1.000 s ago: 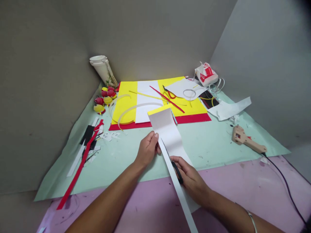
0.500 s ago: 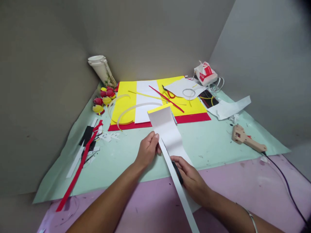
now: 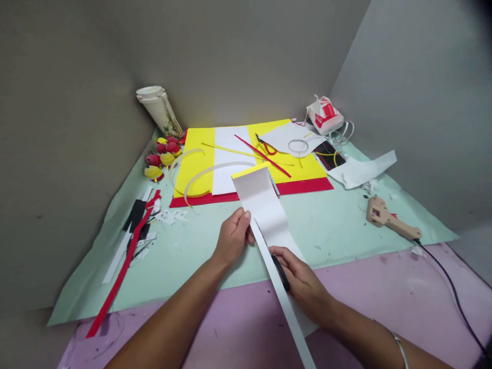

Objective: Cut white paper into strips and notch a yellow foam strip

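A long white paper sheet (image 3: 265, 200) with a yellow edge at its far end is held up over the near part of the table. My left hand (image 3: 233, 237) pinches its left side between thumb and fingers. Closed around the black handle of a pair of scissors (image 3: 280, 272), my right hand (image 3: 302, 284) rests against the paper. The scissor blades are hidden by the sheet. A narrow white strip (image 3: 282, 302), partly cut from the sheet, runs down toward the bottom of the view.
Yellow, white and red sheets (image 3: 196, 164) lie at the back, with red-handled cutters (image 3: 268, 148) on top. A glue gun (image 3: 392, 218) with its cord is at right. Paper scraps and a red strip (image 3: 130, 256) lie left, near yellow-red pieces (image 3: 154, 173) and a white container (image 3: 159, 110).
The hands, scissors and paper hold almost the same position. Only a slight shift of the whole view shows.
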### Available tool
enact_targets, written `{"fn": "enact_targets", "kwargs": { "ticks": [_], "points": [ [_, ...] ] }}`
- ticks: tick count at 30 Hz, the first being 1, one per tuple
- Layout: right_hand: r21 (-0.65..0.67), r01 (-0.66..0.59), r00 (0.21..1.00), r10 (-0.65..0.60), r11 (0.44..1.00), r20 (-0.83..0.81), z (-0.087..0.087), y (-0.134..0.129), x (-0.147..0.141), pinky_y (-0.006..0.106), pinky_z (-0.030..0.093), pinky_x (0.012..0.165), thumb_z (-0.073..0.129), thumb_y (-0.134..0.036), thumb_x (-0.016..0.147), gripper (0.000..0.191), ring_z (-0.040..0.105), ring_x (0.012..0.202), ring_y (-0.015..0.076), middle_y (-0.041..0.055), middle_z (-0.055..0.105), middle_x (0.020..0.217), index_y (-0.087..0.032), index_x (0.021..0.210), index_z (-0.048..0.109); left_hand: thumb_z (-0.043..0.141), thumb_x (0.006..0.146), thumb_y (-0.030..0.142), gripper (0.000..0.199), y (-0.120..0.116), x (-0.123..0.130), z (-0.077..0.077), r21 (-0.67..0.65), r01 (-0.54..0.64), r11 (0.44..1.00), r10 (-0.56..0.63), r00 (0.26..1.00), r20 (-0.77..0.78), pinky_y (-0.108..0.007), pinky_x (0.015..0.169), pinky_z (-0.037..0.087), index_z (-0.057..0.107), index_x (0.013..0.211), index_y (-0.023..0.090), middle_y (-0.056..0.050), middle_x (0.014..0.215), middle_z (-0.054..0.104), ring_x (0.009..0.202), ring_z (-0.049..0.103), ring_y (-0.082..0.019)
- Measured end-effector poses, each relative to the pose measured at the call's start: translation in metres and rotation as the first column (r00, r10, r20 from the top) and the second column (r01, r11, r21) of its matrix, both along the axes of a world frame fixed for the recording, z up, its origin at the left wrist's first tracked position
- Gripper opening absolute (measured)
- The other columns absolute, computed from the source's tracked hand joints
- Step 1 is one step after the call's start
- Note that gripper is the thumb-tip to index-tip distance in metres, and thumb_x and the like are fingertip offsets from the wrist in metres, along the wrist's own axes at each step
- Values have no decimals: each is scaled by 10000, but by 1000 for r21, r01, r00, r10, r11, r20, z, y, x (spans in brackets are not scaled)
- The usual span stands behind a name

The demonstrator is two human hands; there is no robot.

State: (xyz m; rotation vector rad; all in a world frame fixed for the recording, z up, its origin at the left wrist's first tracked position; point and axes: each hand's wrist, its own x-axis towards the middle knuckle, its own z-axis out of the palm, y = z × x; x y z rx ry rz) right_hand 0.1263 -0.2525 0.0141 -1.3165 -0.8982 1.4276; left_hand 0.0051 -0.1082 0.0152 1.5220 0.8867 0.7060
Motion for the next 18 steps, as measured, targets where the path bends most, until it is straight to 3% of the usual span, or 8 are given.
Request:
{"fn": "enact_targets", "kwargs": {
  "ticks": [18],
  "points": [
    [-7, -5, 1000, 5, 1000, -27, 3, 0, -1, 262, 334, 583, 415, -353, 997, 249, 384, 627, 133, -40, 459, 715, -262, 1191, 543, 412, 954, 427, 331, 0, -1, 0, -10, 15, 1000, -15, 1000, 1, -248, 557, 402, 450, 711, 206, 50, 494, 508, 483, 502, -110]
  ]
}}
